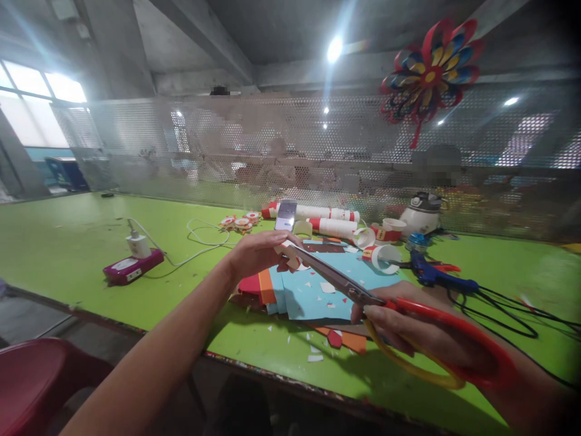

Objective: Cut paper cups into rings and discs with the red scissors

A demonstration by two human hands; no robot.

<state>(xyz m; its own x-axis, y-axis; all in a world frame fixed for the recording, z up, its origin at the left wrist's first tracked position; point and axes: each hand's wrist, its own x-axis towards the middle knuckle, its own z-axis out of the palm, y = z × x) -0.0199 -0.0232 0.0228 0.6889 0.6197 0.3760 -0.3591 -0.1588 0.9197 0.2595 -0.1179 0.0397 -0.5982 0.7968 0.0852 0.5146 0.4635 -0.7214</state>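
Note:
My right hand (408,330) grips a pair of scissors (338,280) with one red and one yellow handle loop. The blades point left and away, looking almost closed. Their tips meet a small white piece of paper (293,257) pinched between the fingers of my left hand (256,251); its exact shape is partly hidden. Beneath both hands lie light blue paper sheets (313,306), with orange and red sheets (267,287) showing at the left. White scraps are scattered over the sheets and the table's front.
Behind stand a phone (285,215), stacked paper cups (333,227) and loose cup pieces (381,258). Right lies a blue glue gun (438,275) with black cords. A purple power strip (134,266) holds a charger on the green table (59,242). A perforated metal screen (149,145) runs along the back.

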